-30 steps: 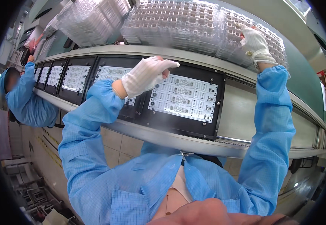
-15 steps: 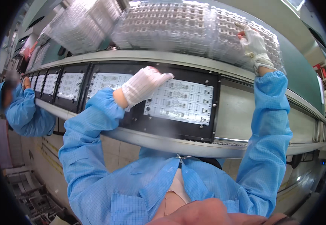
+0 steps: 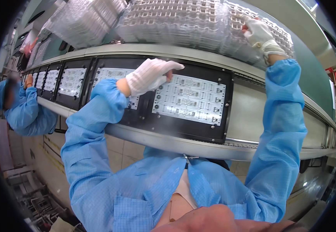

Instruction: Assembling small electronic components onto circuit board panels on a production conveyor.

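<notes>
My left hand (image 3: 148, 77), in a white glove with bare fingertips, hovers over the upper left corner of a white circuit board panel (image 3: 191, 98). Its fingers reach right, the top one stretched out and another tip bent below it with a gap between; I see nothing held. The panel lies in a black frame fixture (image 3: 168, 127) with small components in rows. My right hand (image 3: 260, 34), also gloved, rests at the top of a stack of clear plastic trays (image 3: 233, 48). Its fingers are bent down into the tray pockets; whatever they grip is hidden.
More clear tray stacks (image 3: 170, 23) stand behind the conveyor rail (image 3: 137, 48). Further black fixtures with white panels (image 3: 72, 82) line up to the left, where a co-worker in a blue smock (image 3: 30, 112) stands. A pale conveyor section (image 3: 249, 112) lies right of the near fixture.
My left hand has shifted slightly up and right, its fingers spreading apart. My right hand stays at the tray stack, tilted a little differently. The fixture appears slightly farther right and up.
</notes>
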### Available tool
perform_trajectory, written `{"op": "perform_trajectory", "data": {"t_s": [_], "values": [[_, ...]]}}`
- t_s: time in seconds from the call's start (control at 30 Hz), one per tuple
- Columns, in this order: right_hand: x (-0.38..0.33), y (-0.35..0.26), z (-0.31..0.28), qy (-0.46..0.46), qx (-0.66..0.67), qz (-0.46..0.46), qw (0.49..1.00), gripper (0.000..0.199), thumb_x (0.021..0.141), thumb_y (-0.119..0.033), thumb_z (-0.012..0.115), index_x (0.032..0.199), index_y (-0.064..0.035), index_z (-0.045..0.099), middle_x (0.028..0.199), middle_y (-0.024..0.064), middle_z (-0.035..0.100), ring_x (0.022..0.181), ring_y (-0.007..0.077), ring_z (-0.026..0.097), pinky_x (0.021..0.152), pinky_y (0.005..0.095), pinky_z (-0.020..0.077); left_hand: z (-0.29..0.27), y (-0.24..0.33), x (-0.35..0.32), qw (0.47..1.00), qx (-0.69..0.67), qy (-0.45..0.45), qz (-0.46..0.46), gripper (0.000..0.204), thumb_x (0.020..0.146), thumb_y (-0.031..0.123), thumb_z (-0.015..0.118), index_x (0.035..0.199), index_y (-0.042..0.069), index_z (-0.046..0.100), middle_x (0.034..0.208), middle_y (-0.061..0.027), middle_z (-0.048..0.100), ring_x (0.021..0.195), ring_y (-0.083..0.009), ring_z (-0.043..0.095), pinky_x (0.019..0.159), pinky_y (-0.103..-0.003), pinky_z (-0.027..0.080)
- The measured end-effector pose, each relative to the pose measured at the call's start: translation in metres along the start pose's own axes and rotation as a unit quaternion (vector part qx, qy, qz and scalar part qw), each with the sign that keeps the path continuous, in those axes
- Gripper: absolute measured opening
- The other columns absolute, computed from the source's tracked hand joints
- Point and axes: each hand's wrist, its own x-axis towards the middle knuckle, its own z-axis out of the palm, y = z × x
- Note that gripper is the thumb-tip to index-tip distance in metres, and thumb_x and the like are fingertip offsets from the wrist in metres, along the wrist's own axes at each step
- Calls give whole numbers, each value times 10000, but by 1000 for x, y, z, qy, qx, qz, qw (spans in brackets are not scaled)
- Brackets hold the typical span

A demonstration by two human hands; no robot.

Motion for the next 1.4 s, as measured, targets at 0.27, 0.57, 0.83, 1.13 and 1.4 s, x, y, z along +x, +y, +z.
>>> {"op": "perform_trajectory", "data": {"t_s": [0.27,0.57,0.83,1.13,1.4], "values": [[-38,-12,6,171,66,-63,981,346,883,-92,622,1229,-109,617,901,115,690,837,306,662,794,431,528,10,4,8,997,76,-2,6,469,778,-20,705,1228,79,616,799,-62,694,737,-242,676,710,-361,559],[-132,-62,11,145,209,-31,967,562,818,31,643,1347,-151,592,855,68,664,815,222,643,789,360,530,15,20,17,984,171,-12,57,410,768,-31,674,1165,61,626,822,-86,659,792,-279,650,793,-380,531],[-166,-95,51,10,323,54,945,724,778,120,626,1436,-167,533,827,31,634,711,110,594,679,263,522,35,11,-8,973,173,116,96,366,743,-10,658,1099,73,652,789,-87,631,782,-289,624,772,-373,520],[-157,-98,83,-4,178,-92,980,729,701,111,586,1387,-136,558,784,61,637,736,245,613,742,363,521,40,-2,-7,979,177,51,91,329,774,17,680,1096,61,629,823,-86,660,803,-272,656,784,-369,529],[-150,-98,94,-43,120,-122,984,694,720,112,578,1370,-129,555,799,69,646,737,227,639,711,354,531,43,-9,-10,978,180,46,95,345,778,39,690,1114,64,618,832,-90,663,819,-269,658,788,-370,527]]}}
